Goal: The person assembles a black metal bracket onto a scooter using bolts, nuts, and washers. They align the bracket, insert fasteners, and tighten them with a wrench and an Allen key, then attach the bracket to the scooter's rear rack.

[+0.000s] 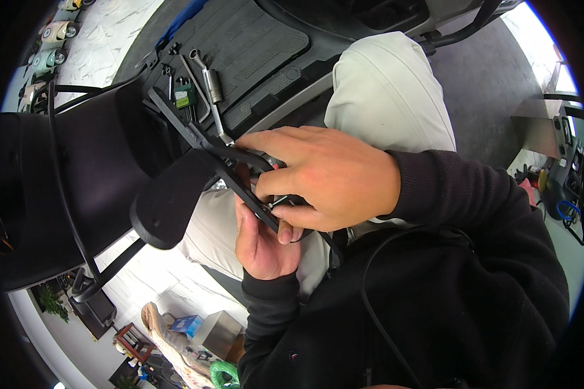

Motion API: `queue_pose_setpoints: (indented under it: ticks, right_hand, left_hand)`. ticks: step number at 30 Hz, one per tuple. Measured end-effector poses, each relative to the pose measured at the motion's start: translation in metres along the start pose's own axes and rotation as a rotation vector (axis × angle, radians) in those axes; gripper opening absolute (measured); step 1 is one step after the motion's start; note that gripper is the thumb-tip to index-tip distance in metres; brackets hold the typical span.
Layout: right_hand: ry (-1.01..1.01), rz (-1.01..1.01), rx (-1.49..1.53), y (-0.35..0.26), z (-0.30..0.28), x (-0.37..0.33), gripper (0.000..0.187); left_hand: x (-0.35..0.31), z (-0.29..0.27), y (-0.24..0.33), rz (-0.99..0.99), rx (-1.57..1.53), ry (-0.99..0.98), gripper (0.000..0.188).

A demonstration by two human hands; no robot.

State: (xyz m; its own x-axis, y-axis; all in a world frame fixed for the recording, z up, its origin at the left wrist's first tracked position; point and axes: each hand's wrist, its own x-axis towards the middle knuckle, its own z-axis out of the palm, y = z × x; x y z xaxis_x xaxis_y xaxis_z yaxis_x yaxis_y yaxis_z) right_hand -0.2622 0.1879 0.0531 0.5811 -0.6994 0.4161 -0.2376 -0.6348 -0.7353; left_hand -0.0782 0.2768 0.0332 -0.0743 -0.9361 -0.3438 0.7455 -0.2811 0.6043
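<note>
A black metal bracket [240, 188], a flat bar with a curved arm, slants between my hands. From below, my left hand [266, 249] grips its lower end, thumb along one side and fingertips showing past the other. Over the same end lies my right hand [337, 175], thumb and index finger pinched around a small silver bolt [278, 201] at the bar. Its other fingers bend over the curved arm and hide part of it. A rounded black pad [172, 198] sits beside the bar.
On the ribbed black footboard [259, 58] lie a ratchet wrench [212, 84], a hex key set in a green holder [185, 95] and a long hex key [194, 78]. A black scooter seat [104, 162] is at left. Pale-trousered knees flank the work; boxes [217, 334] stand on the floor.
</note>
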Motion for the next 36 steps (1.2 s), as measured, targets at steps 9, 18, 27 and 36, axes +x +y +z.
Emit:
queue_pose_setpoints:
  ticks: [9, 18, 27, 36]
  right_hand:
    - [-0.044, 0.023, 0.113, 0.005, 0.0, -0.003, 0.027]
    - [-0.034, 0.004, 0.052, 0.003, -0.002, -0.003, 0.022]
    - [-0.084, 0.148, 0.267, -0.005, -0.007, -0.005, 0.028]
    - [-0.033, 0.069, 0.131, -0.003, 0.003, -0.005, 0.033]
  left_hand:
    - [0.002, -0.001, -0.002, 0.04, 0.058, -0.062, 0.066]
    - [0.0, -0.003, -0.002, 0.022, 0.07, -0.03, 0.062]
    - [0.0, -0.009, -0.003, 0.011, 0.069, -0.073, 0.059]
    - [-0.003, 0.001, -0.002, -0.001, 0.107, 0.022, 0.049]
